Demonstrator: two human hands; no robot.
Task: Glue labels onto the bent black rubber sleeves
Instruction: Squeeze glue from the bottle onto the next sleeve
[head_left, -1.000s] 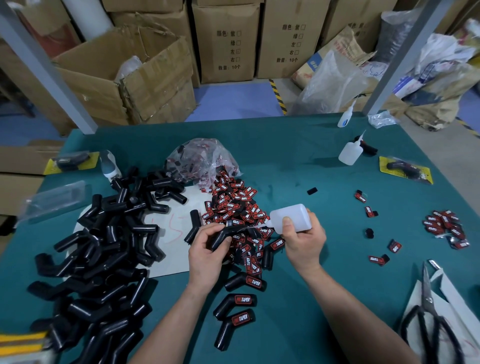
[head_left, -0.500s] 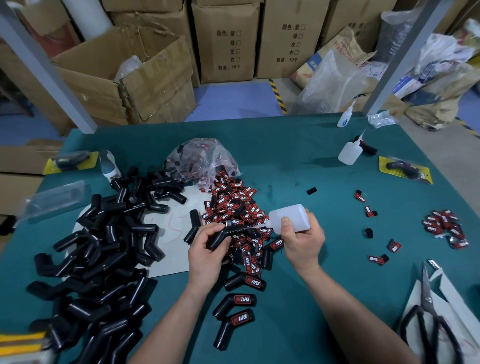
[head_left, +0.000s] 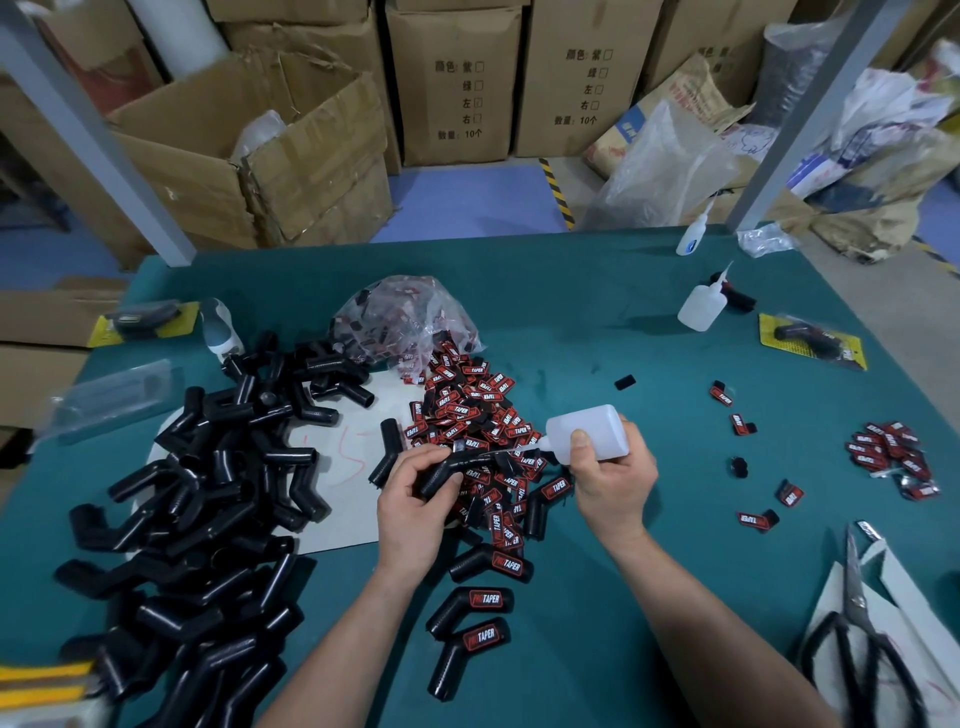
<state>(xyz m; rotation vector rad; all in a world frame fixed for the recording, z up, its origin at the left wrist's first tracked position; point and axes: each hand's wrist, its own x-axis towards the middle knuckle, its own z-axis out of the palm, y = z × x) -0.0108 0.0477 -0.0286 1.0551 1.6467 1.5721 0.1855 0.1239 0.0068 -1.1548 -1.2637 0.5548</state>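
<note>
My left hand (head_left: 413, 501) grips a bent black rubber sleeve (head_left: 451, 467) over the heap of red-and-black labels (head_left: 472, 421). My right hand (head_left: 613, 475) holds a white glue bottle (head_left: 589, 431) tipped left, its nozzle touching the sleeve's upper side. A big pile of unlabelled black sleeves (head_left: 208, 493) lies to the left on a white sheet (head_left: 343, 452). Three labelled sleeves (head_left: 475, 605) lie in a column just below my hands.
A clear bag of labels (head_left: 405, 322) sits behind the heap. Two more glue bottles (head_left: 701, 306) stand at the far right, a small label pile (head_left: 891, 454) at the right edge, scissors (head_left: 857, 639) at the lower right. Cardboard boxes (head_left: 260, 156) stand beyond the green table (head_left: 597, 338).
</note>
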